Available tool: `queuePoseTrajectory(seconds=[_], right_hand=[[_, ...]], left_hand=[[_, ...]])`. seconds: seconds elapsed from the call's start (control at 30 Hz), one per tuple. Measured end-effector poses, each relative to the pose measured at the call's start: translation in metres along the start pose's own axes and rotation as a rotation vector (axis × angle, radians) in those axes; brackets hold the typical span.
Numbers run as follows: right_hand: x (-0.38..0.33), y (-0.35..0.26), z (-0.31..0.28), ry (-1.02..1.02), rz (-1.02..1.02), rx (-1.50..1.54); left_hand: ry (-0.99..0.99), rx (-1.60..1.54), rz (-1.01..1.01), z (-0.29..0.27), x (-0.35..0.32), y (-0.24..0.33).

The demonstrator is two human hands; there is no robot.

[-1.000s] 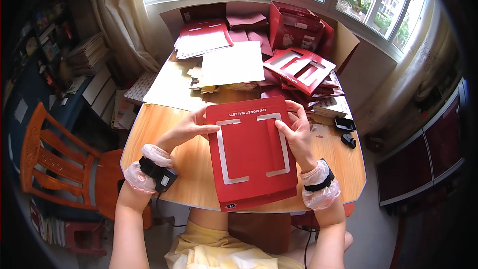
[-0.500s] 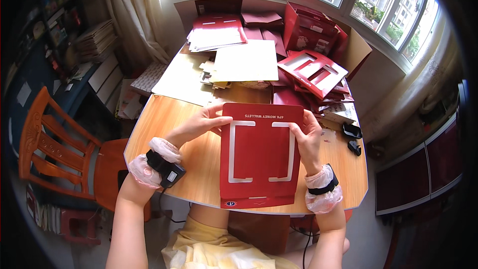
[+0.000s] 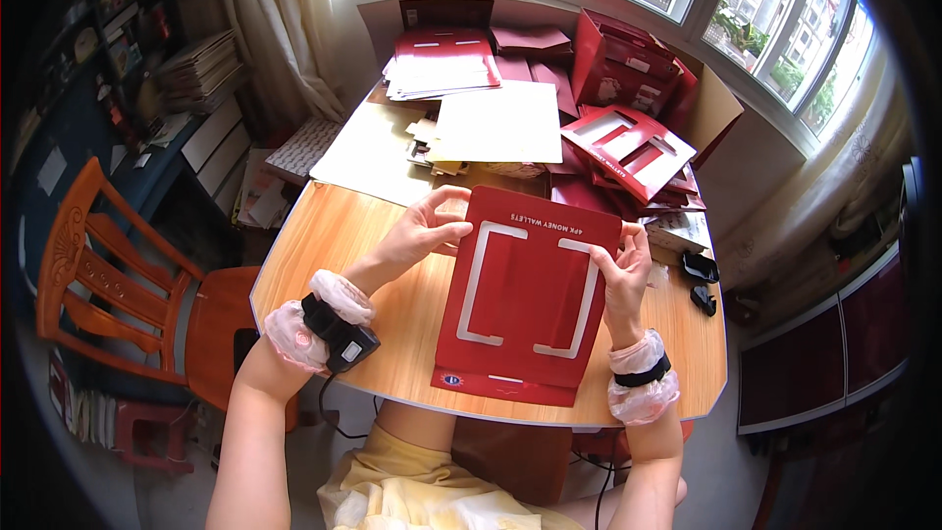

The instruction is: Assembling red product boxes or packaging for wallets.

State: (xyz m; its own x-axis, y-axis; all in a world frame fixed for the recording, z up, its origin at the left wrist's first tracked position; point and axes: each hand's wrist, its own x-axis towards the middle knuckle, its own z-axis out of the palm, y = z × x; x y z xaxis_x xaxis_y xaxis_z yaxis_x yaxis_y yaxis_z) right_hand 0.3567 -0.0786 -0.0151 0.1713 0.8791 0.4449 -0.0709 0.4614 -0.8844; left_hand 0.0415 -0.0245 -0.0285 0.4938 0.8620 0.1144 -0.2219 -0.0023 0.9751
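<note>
A flat red cardboard sleeve (image 3: 525, 294) with two white bracket-shaped cutouts stands tilted over the near side of the table, its top leaning right. My right hand (image 3: 626, 275) grips its upper right edge, thumb on the front and fingers behind. At the upper left edge is my left hand (image 3: 432, 231), its thumb and index finger apart; the thumb tip touches the edge or lies just beside it. Both wrists wear pale plastic wraps with black straps, and a small black device sits on the left one.
Beyond the sleeve lie a white sheet (image 3: 500, 123), stacked red and white cards (image 3: 446, 64) and a pile of red sleeves (image 3: 633, 152). A red box (image 3: 628, 64) stands by the window. Small black objects (image 3: 701, 280) rest near the table's right edge. A wooden chair (image 3: 123, 294) is at left.
The red sleeve has turned clockwise, its top shifting right. My left hand has loosened at its upper left edge, while my right hand keeps its grip. The whole view has shifted slightly.
</note>
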Motion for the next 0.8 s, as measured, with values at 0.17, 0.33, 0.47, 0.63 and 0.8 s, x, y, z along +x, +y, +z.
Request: queuePoseTrajectory(seconds=[0.17,0.33,0.47,0.63,0.8], right_hand=[[0.003,-0.004,-0.003,-0.107,0.008,0.03],[0.004,-0.013,-0.001,-0.167,-0.004,-0.028],[0.006,-0.012,-0.008,-0.215,-0.01,-0.025],[0.009,-0.005,-0.006,-0.243,-0.011,-0.007],[0.008,0.0,-0.005,-0.227,0.086,-0.087]], left_hand=[[-0.116,-0.189,-0.061,-0.006,0.002,-0.006],[-0.058,-0.067,-0.106,0.0,0.0,-0.005],[0.001,0.026,-0.112,0.004,0.003,-0.004],[0.029,0.002,-0.133,0.002,-0.002,-0.003],[0.083,-0.008,-0.148,0.001,-0.001,-0.007]])
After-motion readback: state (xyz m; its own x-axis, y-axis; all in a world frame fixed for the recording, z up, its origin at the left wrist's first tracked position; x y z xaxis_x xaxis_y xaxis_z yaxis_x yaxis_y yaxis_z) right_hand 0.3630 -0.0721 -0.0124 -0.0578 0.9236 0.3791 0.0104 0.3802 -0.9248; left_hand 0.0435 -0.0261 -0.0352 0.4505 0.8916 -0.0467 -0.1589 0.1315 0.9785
